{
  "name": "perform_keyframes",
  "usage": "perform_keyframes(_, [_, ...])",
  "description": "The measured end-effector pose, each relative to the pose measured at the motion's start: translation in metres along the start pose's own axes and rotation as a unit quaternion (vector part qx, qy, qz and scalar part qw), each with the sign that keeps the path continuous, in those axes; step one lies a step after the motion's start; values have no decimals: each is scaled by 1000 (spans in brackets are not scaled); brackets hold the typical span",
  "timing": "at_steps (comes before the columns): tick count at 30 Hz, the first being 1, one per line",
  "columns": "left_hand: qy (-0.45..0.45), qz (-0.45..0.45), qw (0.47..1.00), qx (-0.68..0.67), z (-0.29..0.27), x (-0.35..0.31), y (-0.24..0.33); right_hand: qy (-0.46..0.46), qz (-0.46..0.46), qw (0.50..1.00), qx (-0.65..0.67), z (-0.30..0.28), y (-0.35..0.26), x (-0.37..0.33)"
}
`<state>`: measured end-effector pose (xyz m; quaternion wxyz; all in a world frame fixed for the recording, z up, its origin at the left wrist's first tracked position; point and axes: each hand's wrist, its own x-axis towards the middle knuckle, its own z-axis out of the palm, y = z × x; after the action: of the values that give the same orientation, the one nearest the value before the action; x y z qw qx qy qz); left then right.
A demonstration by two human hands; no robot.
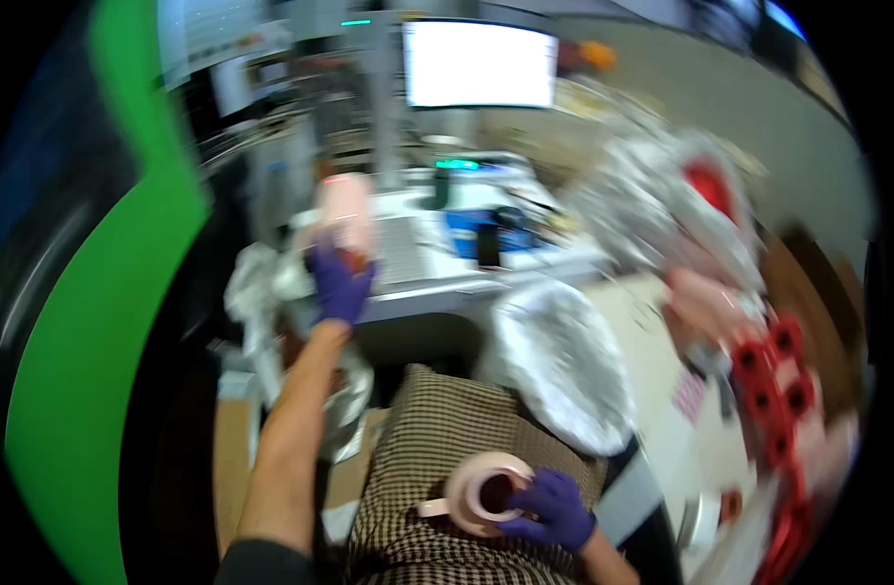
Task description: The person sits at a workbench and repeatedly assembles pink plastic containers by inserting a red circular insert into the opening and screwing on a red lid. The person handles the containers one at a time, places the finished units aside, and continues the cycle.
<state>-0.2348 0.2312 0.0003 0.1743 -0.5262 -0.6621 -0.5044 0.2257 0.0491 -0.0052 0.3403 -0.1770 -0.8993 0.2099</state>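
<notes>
Both hands wear purple gloves. My left hand (341,283) is stretched forward to the desk's front left edge, its fingers closed around the lower end of a pink cylinder (346,210). Motion blurs this hand and the cylinder, and a reddish patch shows between the fingers. Low over my lap, my right hand (554,509) grips the right side of a pink mug (466,478). The mug's round opening faces up and looks dark red inside; its pale handle sticks out to the left.
A white desk (398,288) ahead carries a keyboard, a dark phone (488,246) and a blue item. Behind stands a lit monitor (481,63). A bin with a white liner (564,366) stands right of my knees. Clear plastic bags (652,205) and red parts (778,390) lie farther right.
</notes>
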Motion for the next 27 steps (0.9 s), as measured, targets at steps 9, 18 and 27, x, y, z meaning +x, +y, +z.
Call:
perform_keyframes(9, [-560,227,722,-336,-119,-175,234,71,9,992,103,14,-11,-9])
perform_keyframes(18, [-568,222,771,-182,-129,-159,202,336,314,820,-340,-182,14,-256])
perform_keyframes(27, [-556,29,789,-260,-78,-178,127,872,300,317,222,-353,-3,-539])
